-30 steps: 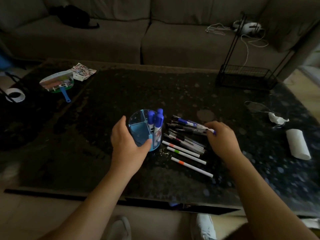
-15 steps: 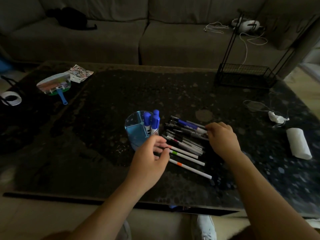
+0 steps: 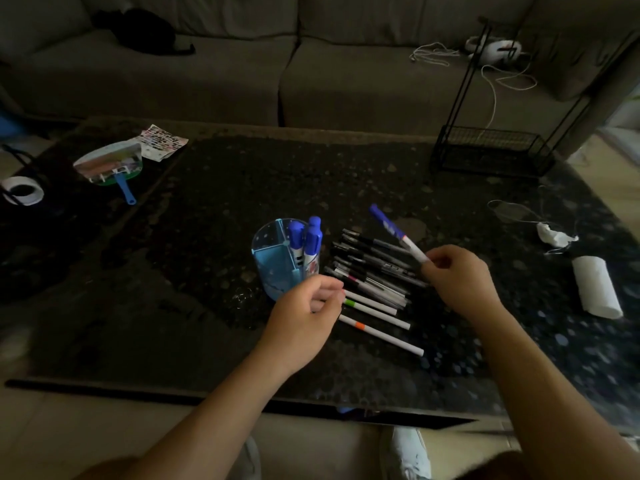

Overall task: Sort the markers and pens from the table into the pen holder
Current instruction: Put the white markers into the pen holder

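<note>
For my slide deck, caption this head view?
Right hand lifts a blue-capped marker toward the blue pen holder; left hand reaches the white pens.

Support surface: dark speckled table [image 3: 242,174], w/ blue pen holder [image 3: 277,268] upright near centre; just right of it a row of black pens [image 3: 374,261], and near side of those, 3 white markers [image 3: 377,315] flat, angled. Far-left corner: hand fan [image 3: 109,166] w/ blue handle, patterned card [image 3: 162,145] touching its far-right edge. Far-right: black wire rack [image 3: 491,152]; right edge: crumpled tissue [image 3: 554,235], thin wire loop [image 3: 509,211] just left of it, white paper roll [image 3: 595,287] on its side nearer.
</note>
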